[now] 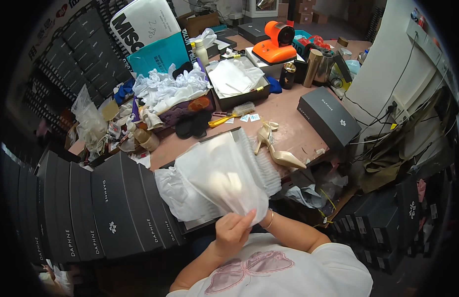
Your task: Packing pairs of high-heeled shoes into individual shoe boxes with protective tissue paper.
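Observation:
A thin translucent white sheet (pixel 209 166) is spread over an open dark box (pixel 198 225), and a pale shape shows faintly through it. My left hand (pixel 232 232) is closed, pinching the sheet's near edge. My right hand (pixel 264 218) is at the same corner, mostly behind the sheet, so its fingers are hidden. White tissue paper (pixel 172 190) hangs at the box's left side, and ribbed clear wrap (pixel 266 171) sticks out on the right. Beyond it, a pale gold high-heeled shoe (pixel 285 158) rests on the pink table (pixel 289 114).
Dark shoe boxes (pixel 121 208) stand in a row at the left. A closed shoe box (pixel 329 116) sits at the table's right. Farther back are a yellow-handled brush (pixel 222 120), a box of white paper (pixel 235 79), crumpled tissue (pixel 170 86) and an orange device (pixel 275 47).

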Demonstrator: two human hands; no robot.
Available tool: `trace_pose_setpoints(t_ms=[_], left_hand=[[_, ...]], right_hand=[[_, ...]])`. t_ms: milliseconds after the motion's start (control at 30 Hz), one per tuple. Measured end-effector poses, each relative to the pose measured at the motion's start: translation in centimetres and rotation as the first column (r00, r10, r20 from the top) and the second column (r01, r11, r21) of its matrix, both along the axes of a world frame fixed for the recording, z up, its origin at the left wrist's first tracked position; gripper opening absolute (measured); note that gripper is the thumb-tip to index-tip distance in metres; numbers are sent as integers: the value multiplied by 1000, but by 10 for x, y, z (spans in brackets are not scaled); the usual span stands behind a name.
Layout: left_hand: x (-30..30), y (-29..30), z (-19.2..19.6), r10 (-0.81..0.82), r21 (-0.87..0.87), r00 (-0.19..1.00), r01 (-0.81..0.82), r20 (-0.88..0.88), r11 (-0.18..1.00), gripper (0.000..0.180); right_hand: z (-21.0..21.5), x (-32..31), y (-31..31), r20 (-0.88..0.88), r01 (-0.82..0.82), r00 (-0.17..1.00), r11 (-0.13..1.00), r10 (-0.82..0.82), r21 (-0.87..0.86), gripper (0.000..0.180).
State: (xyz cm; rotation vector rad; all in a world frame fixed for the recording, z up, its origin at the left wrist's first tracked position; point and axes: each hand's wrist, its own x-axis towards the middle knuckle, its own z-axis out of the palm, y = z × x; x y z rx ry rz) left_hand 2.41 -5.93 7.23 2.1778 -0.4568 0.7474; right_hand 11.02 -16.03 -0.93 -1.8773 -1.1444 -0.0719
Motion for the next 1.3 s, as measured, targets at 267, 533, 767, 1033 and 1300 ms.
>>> trace_pose_setpoints(t_ms=[267, 533, 767, 1033, 1300], left_hand=[[-1, 21, -30, -98, -879, 883, -435, -458, 194, 87], [19, 54, -60, -193, -891, 872, -428, -451, 148, 79], [65, 50, 6, -300, -534, 686, -153, -663, 832, 70], [162, -37, -49, -382, -758, 856, -18, -349, 652, 81], [158, -63, -62, -607, -655, 582, 162, -541, 738, 51]], right_hand=[[2, 11, -10, -26, -41, 999, 999, 41, -12, 45], [61, 19, -57, -275, -473, 864, 866, 421, -160, 29], [124, 52, -89, 377, 249, 925, 830, -51, -500, 91], [94, 125, -127, -52, 357, 922, 895, -383, -268, 57], [34, 307, -200, -182, 327, 730, 570, -659, -754, 30]])
